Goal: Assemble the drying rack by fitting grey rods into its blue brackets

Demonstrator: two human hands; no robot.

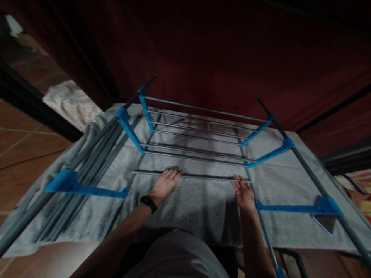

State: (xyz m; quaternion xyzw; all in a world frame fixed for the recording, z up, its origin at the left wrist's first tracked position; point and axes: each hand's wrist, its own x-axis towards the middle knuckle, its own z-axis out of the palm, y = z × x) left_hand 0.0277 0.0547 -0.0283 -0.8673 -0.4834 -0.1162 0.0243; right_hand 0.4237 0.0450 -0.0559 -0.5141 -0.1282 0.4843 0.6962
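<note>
A thin grey metal rod (203,177) lies crosswise in front of me, over the side bars of a rack frame. My left hand (165,183), with a dark watch on the wrist, closes over it left of its middle. Near the rod's right end, the fingers of my right hand (242,191) hold it. Farther off, several similar rods (197,135) span pairs of blue plastic brackets (130,131) on the left and blue brackets (269,152) on the right. Two nearer blue arms, the left one (87,189) and the right one (298,209), have no rod between them.
Several loose grey tubes (87,173) lie at the left on a light grey blanket (199,216). A dark flat object (324,223) sits under the near right bracket. Behind hangs a dark red curtain (197,58). Striped cloth (74,102) is at the left, above the tiled floor (26,143).
</note>
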